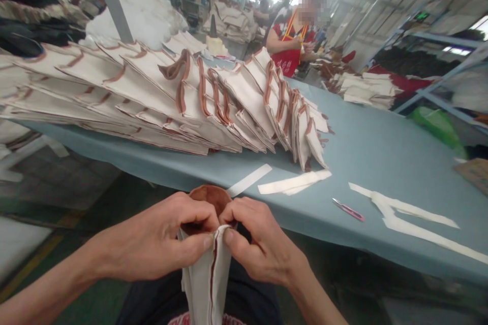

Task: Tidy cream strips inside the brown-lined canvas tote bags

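Both of my hands grip the top edge of a cream canvas bag (pixel 208 277) with brown trim, held over my lap in front of the table. My left hand (pixel 168 236) pinches the left side of the opening, fingers closed on the fabric. My right hand (pixel 253 241) pinches the right side, thumb pressed on the hem. The brown strap loop (pixel 208 197) rises between my hands. A big fanned pile of matching cream bags with brown handles (pixel 183 96) lies on the blue-grey table (pixel 381 147) just beyond.
Cream fabric strips (pixel 293 183) and longer offcuts (pixel 404 213) lie near the table's front edge, with a small pink cutter (pixel 348 210) between them. A person in a red apron (pixel 293 43) works at the far end beside another bag stack (pixel 366 89). Metal racks stand at right.
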The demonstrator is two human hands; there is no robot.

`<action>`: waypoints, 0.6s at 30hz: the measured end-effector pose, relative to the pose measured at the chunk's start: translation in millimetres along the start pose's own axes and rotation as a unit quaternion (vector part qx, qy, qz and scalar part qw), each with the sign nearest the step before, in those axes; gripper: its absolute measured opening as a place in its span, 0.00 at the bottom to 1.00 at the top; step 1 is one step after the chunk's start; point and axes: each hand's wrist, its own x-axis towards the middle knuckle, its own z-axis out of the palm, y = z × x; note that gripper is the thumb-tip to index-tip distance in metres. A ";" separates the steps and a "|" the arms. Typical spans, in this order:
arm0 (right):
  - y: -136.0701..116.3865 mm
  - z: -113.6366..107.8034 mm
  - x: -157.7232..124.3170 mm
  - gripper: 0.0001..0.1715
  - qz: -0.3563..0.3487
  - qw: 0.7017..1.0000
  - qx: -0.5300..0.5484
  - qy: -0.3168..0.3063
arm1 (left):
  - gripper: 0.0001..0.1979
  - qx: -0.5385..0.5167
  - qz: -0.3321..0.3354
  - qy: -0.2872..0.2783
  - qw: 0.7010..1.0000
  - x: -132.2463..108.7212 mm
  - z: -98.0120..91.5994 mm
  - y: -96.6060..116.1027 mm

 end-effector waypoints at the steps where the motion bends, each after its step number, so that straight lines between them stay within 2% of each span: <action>1: -0.8 0.1 0.5 0.10 -0.001 1.000 0.005 -0.001 | 0.12 0.013 0.006 0.001 1.000 -0.7 -1.5 0.0; 5: -3.5 3.3 0.5 0.10 0.004 1.000 0.028 -0.002 | 0.11 0.062 0.031 0.013 0.998 -5.4 -7.2 -1.8; 7: -4.6 7.0 0.3 0.14 0.005 0.999 0.031 0.014 | 0.11 0.064 0.037 0.018 0.997 -8.2 -9.3 -2.6; 10: -5.5 13.4 1.5 0.22 0.006 0.999 0.025 0.034 | 0.12 0.040 0.037 0.033 0.998 -13.0 -9.8 -4.0; 18: 2.3 23.7 4.8 0.26 0.012 0.996 0.092 0.009 | 0.18 -0.032 -0.005 0.029 0.999 -20.1 -0.2 -16.0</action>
